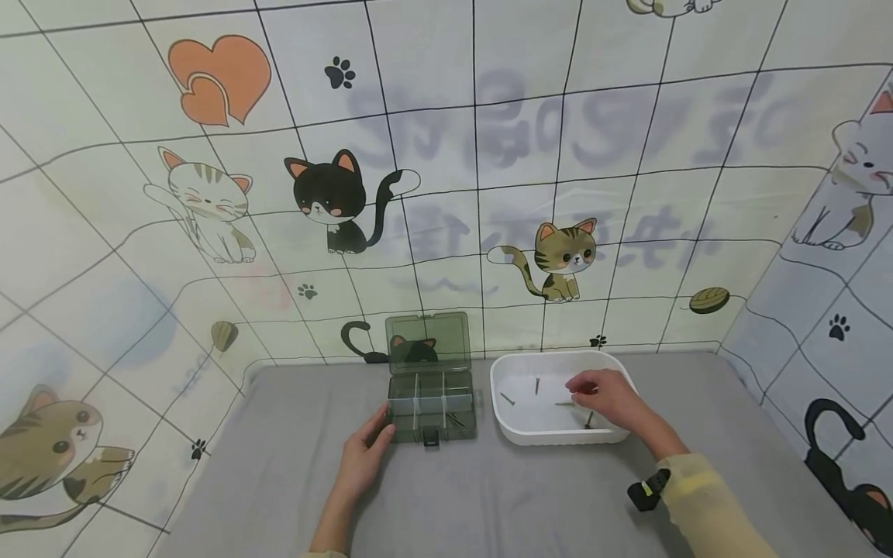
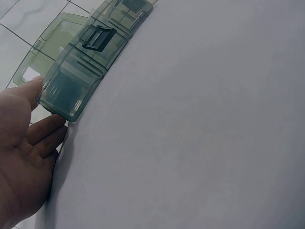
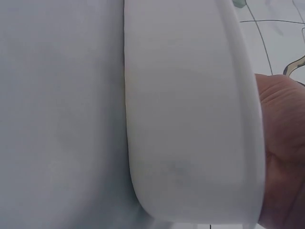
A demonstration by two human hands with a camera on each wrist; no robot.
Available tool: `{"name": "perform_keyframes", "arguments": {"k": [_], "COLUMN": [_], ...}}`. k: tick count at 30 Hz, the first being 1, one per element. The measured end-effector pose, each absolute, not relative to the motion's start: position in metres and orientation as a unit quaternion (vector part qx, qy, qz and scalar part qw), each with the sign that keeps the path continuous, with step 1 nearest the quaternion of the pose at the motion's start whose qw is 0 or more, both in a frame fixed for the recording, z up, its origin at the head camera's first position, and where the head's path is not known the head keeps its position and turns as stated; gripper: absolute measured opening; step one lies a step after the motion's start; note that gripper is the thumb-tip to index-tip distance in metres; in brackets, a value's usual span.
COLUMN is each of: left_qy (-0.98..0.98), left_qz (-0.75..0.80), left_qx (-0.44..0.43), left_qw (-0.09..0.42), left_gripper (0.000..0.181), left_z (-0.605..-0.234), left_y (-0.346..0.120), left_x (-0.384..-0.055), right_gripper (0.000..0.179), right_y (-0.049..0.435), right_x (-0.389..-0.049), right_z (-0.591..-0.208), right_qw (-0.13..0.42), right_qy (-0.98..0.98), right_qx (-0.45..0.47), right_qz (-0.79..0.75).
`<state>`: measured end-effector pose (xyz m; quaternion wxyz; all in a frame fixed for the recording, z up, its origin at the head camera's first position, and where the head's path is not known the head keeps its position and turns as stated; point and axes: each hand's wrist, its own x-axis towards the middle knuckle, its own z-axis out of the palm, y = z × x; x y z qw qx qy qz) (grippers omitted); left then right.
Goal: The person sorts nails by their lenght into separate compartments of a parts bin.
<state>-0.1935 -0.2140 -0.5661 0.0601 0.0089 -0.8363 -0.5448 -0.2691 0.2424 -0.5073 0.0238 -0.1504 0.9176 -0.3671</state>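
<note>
A green see-through compartment box [image 1: 430, 434] stands with its lid [image 1: 429, 335] raised at the back; several thin dark pieces [image 1: 455, 420] lie in its front right compartment. My left hand [image 1: 364, 453] rests on the box's left end, thumb at the front corner, fingers lying along the end wall in the left wrist view. My right hand [image 1: 608, 397] reaches into a white tray [image 1: 558, 437], fingers bent, fingertips right at a small screw [image 1: 563, 404]; I cannot tell whether they pinch it. The tray's wall [image 3: 186, 114] hides those fingers in the right wrist view.
More screws lie in the tray: one at the back [image 1: 537, 386], another at the left [image 1: 508, 398], and one near the front right [image 1: 589, 420]. A grey cloth [image 1: 446, 504] covers the table. Behind it hangs a cat-print sheet [image 1: 446, 194].
</note>
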Motion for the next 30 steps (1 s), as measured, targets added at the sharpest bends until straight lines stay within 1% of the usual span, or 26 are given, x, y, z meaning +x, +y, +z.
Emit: {"name": "perform_keyframes", "arguments": {"k": [8, 11, 19, 22, 26, 30], "left_qy": [-0.838, -0.835, -0.833, -0.832, -0.832, -0.83], "left_qz": [-0.541, -0.546, -0.55, -0.552, -0.552, -0.554], "left_qx": [0.006, 0.008, 0.006, 0.01, 0.013, 0.016], "left_qw": [0.065, 0.064, 0.062, 0.06, 0.058, 0.059], "left_gripper": [0.052, 0.051, 0.051, 0.051, 0.05, 0.05], "left_z": [-0.568, -0.567, -0.567, -0.566, -0.566, -0.565], "left_y": [-0.214, -0.214, -0.214, -0.213, -0.213, -0.213], "left_x": [-0.192, -0.192, -0.193, -0.193, -0.193, -0.194], "right_gripper": [0.016, 0.016, 0.017, 0.016, 0.016, 0.014], "right_y": [0.238, 0.236, 0.234, 0.234, 0.233, 0.233], "right_x": [-0.28, -0.283, -0.288, -0.29, -0.291, -0.292], "right_z": [-0.517, -0.519, -0.523, -0.524, -0.526, -0.528], "right_qw": [0.077, 0.088, 0.077, 0.083, 0.089, 0.082], "right_qy": [0.926, 0.929, 0.94, 0.939, 0.937, 0.936], "right_qx": [-0.137, -0.141, -0.129, -0.126, -0.131, -0.145], "right_qz": [-0.343, -0.332, -0.305, -0.308, -0.311, -0.309]}}
